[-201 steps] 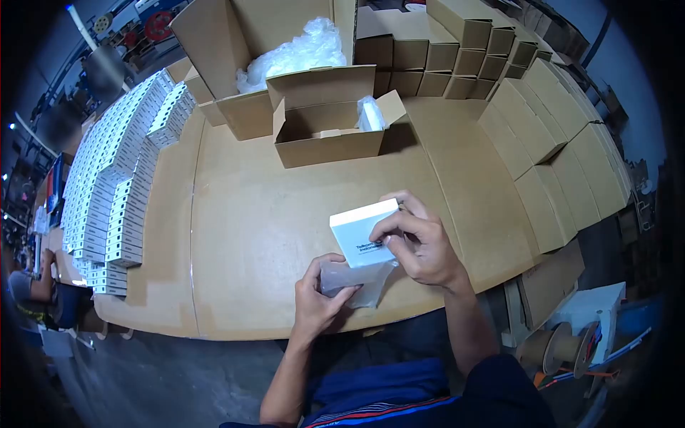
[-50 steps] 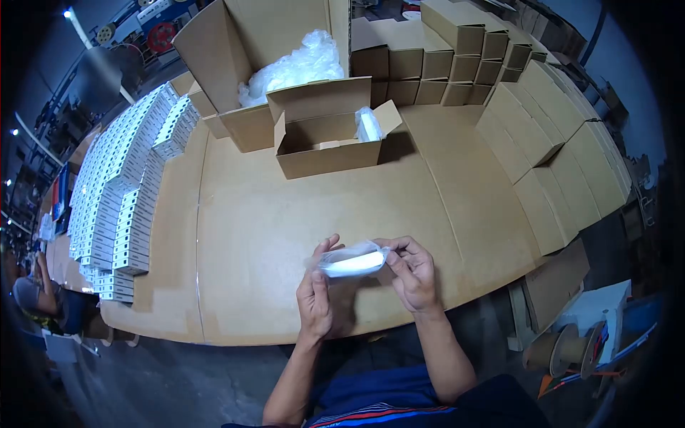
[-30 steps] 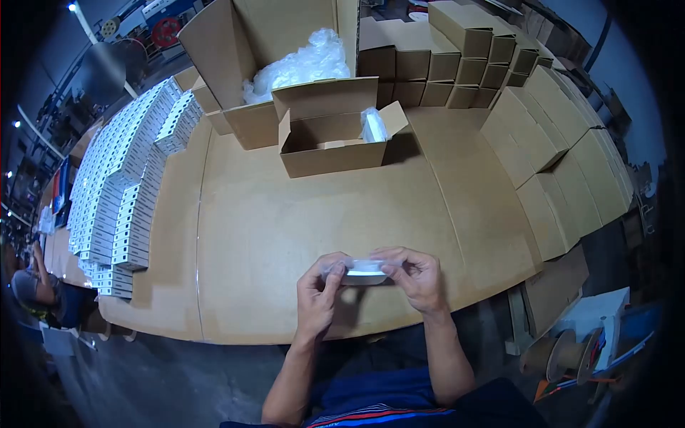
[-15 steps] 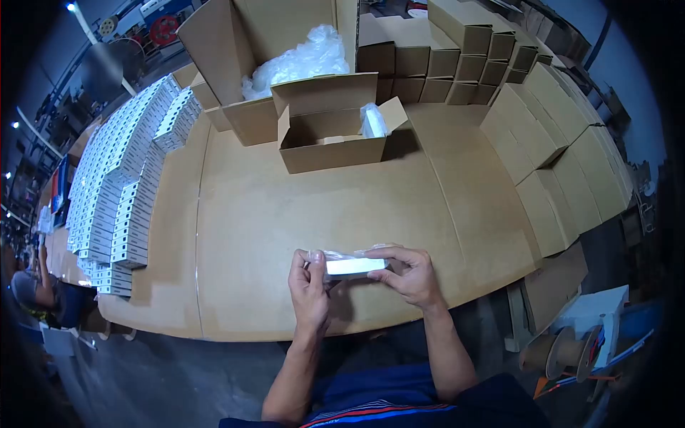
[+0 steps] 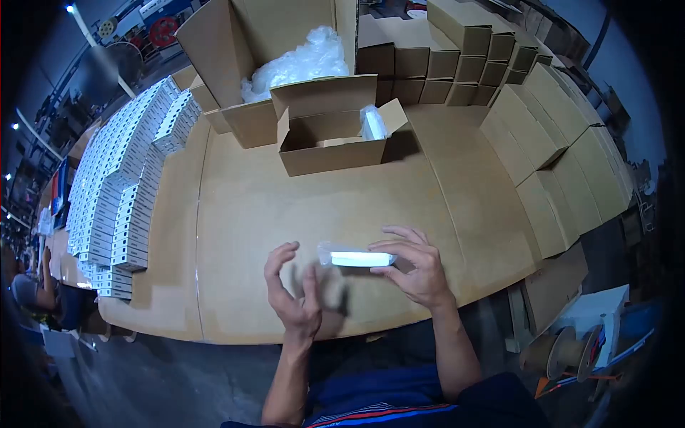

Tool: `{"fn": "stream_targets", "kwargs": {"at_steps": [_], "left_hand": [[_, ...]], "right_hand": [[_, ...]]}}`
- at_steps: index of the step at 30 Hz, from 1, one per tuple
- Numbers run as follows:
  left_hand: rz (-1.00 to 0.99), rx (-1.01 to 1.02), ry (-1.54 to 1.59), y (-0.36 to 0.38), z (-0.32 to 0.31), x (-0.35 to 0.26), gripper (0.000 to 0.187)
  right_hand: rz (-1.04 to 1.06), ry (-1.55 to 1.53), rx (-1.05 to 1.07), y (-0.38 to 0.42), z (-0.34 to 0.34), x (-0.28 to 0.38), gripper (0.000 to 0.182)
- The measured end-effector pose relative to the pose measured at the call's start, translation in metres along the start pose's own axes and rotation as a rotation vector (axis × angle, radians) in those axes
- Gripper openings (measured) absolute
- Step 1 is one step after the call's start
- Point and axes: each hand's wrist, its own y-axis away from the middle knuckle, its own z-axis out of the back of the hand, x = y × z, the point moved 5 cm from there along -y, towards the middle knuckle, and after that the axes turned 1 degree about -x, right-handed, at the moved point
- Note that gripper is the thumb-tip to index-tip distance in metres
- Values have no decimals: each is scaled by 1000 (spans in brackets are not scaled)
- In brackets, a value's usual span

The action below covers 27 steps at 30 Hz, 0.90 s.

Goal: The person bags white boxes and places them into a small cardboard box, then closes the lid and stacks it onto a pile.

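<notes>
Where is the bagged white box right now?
The bagged white box is low and centre in the head view, held above the table by the right hand, with the open left hand just beside it.

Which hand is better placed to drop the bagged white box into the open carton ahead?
Right, most likely. The right hand pinches the bagged white box by its end, with bare table between it and the open carton. The left hand is open beside it, touching nothing.

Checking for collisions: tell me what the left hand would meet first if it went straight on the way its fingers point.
Probably the bagged white box in the right hand; the left hand is open just beside it, though depth is unclear.
</notes>
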Motion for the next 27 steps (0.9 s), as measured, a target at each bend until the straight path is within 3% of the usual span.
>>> {"fn": "stream_targets", "kwargs": {"at_steps": [2, 3, 6, 12, 15, 18, 19, 23, 27], "left_hand": [[-301, 179, -186, -2, 1, -25, 39], [-325, 304, -228, -3, -5, -34, 45], [-354, 405, -204, -2, -15, -26, 43], [-87, 362, 131, 10, -3, 7, 39], [-71, 352, 165, 8, -2, 9, 39], [-80, 402, 174, 0, 0, 8, 39], [-93, 426, 177, -3, -1, 8, 39], [-155, 505, 163, -24, -4, 6, 42], [-17, 460, 193, -50, -13, 14, 55]], "right_hand": [[50, 19, 7, -3, 1, 7, 33], [77, 27, 17, -4, 0, 11, 33], [135, 111, 58, -6, -1, 18, 32], [149, -122, 143, -9, 4, 10, 41], [75, 48, 30, -13, 8, 28, 42], [238, 17, 191, -14, 7, 33, 37], [336, 81, 257, -17, 7, 41, 27], [413, 287, 380, -30, 12, 58, 17], [456, 343, 340, -55, 17, 51, 20]]}}
